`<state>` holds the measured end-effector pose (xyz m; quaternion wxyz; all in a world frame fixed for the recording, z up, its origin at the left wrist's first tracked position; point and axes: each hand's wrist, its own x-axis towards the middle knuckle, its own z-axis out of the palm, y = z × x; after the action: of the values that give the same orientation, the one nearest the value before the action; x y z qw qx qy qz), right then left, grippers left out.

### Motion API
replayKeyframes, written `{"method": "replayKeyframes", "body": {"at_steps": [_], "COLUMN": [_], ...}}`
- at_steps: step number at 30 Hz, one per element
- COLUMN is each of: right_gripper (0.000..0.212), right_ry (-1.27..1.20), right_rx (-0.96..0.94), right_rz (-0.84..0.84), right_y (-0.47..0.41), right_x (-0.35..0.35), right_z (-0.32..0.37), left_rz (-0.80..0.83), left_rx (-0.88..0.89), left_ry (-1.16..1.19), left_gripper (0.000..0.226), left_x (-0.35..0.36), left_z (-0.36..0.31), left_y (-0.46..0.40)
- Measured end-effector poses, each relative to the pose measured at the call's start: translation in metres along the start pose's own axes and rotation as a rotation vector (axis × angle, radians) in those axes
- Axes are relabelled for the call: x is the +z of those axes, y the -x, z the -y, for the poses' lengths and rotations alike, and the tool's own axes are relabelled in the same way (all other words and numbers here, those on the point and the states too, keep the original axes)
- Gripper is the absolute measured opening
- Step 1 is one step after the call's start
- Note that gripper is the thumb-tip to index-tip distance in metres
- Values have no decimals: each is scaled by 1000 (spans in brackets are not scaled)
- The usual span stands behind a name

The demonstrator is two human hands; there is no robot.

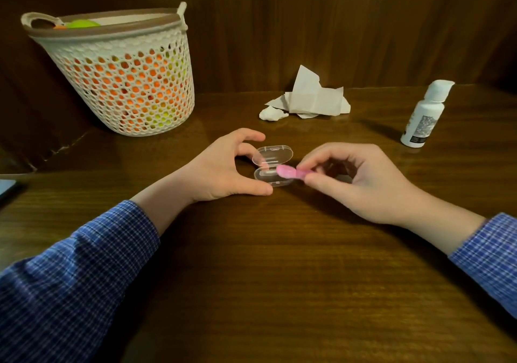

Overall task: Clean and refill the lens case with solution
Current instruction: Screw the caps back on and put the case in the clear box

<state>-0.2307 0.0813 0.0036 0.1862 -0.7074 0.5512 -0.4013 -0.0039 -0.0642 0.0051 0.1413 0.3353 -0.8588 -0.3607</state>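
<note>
Near the middle of the frame a small clear lens case (pixel 272 166) lies open on the dark wooden table (pixel 279 264), its lid tipped up and back toward the top of the picture. The left hand (pixel 223 169) curves around the case's left side: the thumb lies on the table against the tray's lower left corner and the index finger arches above the lid; whether that finger touches the lid is hard to tell. The right hand (pixel 361 180) pinches a small pink tool (pixel 288 172) between thumb and fingertips, with the tool's rounded end over the right part of the case's tray. The tool is blurred, so its exact shape is uncertain.

At the right edge a white solution bottle (pixel 425 113) stands upright, its cap on, well apart from the hands. Above the case, centre top, lie crumpled white tissues (pixel 307 98). In the upper left stands a white mesh basket (pixel 126 82) with orange and green things showing through its holes. Both forearms wear blue checked sleeves (pixel 70 278).
</note>
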Motion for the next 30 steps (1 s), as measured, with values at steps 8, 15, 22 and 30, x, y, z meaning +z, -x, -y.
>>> {"method": "replayKeyframes", "body": {"at_steps": [8,15,22,30], "right_gripper": [21,23,26,15], "right_ry": [168,251,299,80], "right_rx": [-47,-70,-57,18], "right_rz": [36,31,52,-224], "right_y": [-8,-9,-7,-8], "right_x": [13,16,17,12], "right_z": [4,4,4,-2], "left_rz": [-3,8,7,-26], "left_rx": [26,34,53,188], "left_ry": [-14,-23,-27,-4], "left_gripper": [96,96,84,41], "left_x": [5,6,5,7], "left_z": [-5,-8,-6,-12], "left_y": [1,2,3,9]}}
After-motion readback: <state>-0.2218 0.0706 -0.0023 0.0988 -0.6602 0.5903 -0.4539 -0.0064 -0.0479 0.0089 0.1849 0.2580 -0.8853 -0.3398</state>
